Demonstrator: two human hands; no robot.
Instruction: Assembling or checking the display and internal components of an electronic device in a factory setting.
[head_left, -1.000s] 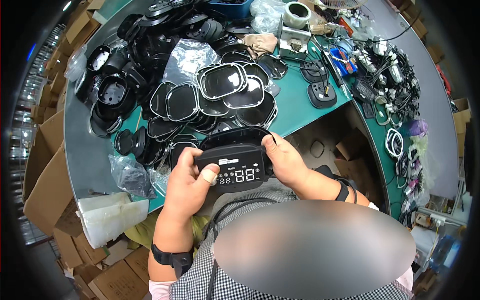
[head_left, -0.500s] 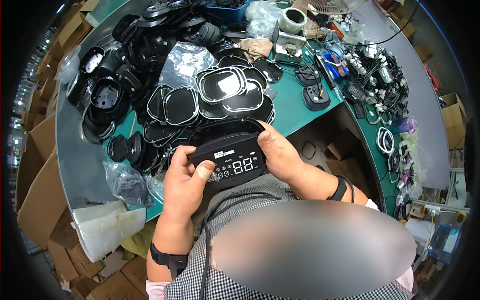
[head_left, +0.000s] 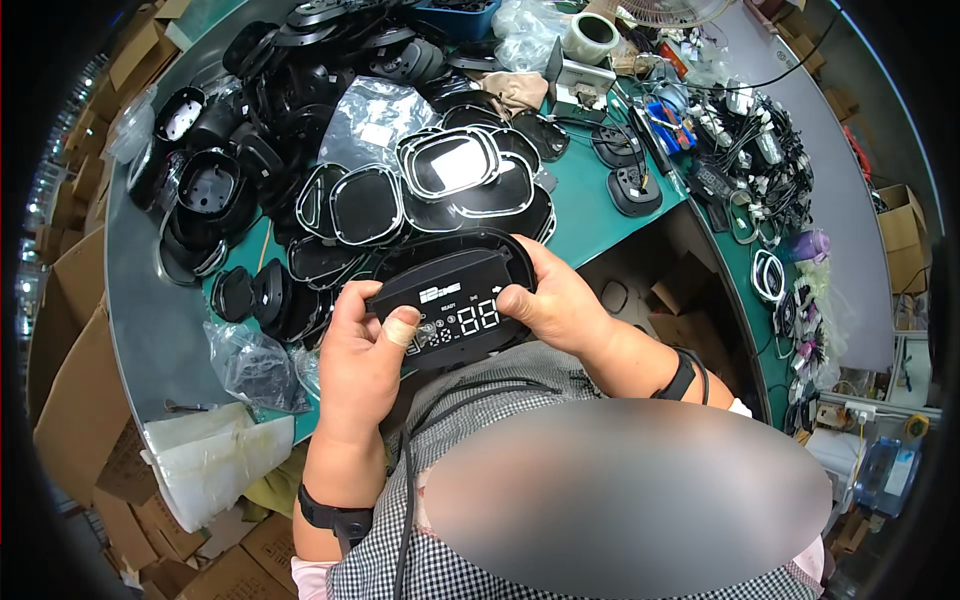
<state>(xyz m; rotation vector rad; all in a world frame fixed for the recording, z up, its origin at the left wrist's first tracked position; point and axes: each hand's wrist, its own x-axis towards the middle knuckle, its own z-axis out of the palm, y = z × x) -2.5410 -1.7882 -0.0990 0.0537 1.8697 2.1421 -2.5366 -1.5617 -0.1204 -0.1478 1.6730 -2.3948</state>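
Observation:
Between both hands, above my lap at the table's near edge, is a black display panel (head_left: pixel 450 306) with white symbols and digits. It sits in or against a rounded black housing (head_left: pixel 480 243), whose rim curves up behind it. My left hand (head_left: pixel 366 335) grips the left end, thumb on the panel's face. On the right end, my right hand (head_left: pixel 556 303) is closed, its thumb also on the face and its fingers hidden underneath. Just beyond lie several black frames with pale rims (head_left: pixel 366 206), some stacked.
Black shells (head_left: pixel 210 185) pile up at the left. A clear plastic bag (head_left: pixel 376 122) lies among them, and another bag (head_left: pixel 250 365) nearer. Tangled cables (head_left: pixel 765 135) cover the right side, beside a purple bottle (head_left: pixel 804 246). White foam sheets (head_left: pixel 215 455) hang over the left edge.
The panel has tilted and seated lower against the housing. My right thumb has moved from the housing's rim onto the panel's face; my left hand has shifted slightly left.

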